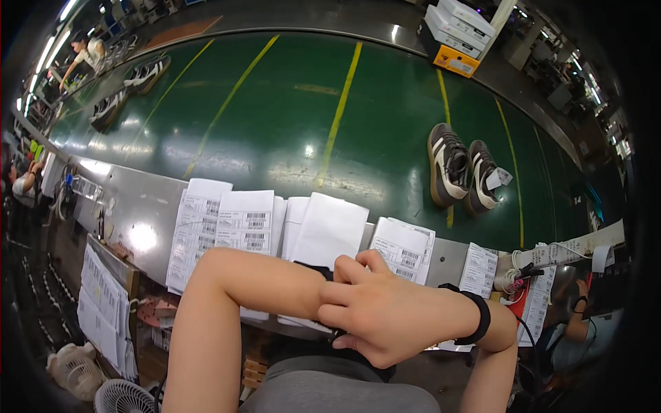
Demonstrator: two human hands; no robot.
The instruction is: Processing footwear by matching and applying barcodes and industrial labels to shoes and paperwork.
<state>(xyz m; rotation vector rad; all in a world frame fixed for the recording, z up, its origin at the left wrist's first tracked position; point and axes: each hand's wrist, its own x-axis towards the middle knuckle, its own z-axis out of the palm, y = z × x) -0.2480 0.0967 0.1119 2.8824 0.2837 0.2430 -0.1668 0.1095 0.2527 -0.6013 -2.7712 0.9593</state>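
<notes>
My left forearm (268, 279) crosses in front of me. A black wristband (313, 268) shows at its wrist. Over that wrist lies my right hand (379, 310), its fingers curled and closed at the band. It covers my left hand, so those fingers are hidden. Another black band (476, 316) circles my right wrist. Just beyond my arms, stacks of white label sheets (244, 220) with barcodes lie on the metal ledge (138, 203). A folded blank white sheet (330, 224) rests among them, near my right fingers.
A pair of dark sneakers with white stripes (451, 165) stands on the green conveyor belt (275, 110); more shoes (144, 76) are at far left. Shoe boxes (458, 34) are stacked beyond the belt. Papers hang on a board (103, 310) near white fans (76, 368). Other people work at the sides.
</notes>
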